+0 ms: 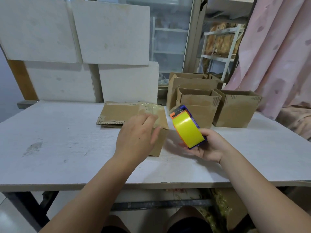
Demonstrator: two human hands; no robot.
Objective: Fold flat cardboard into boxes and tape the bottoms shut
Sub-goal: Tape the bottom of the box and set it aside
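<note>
A small cardboard box (159, 120) stands bottom-up in the middle of the white table (58, 140), with clear tape across its top face. My left hand (136, 137) lies over the box's near left side, fingers spread and relaxed. My right hand (208, 147) holds a tape dispenser (186, 126) just right of the box; the dispenser is blue and orange and carries a yellow roll. Behind the box lies a stack of flat cardboard (116, 113).
Several folded, open-topped boxes (235, 111) stand at the back right of the table. White foam boards (109, 34) lean along the back. A pink curtain (277, 56) hangs at the right, and a metal shelf (218, 47) stands behind glass.
</note>
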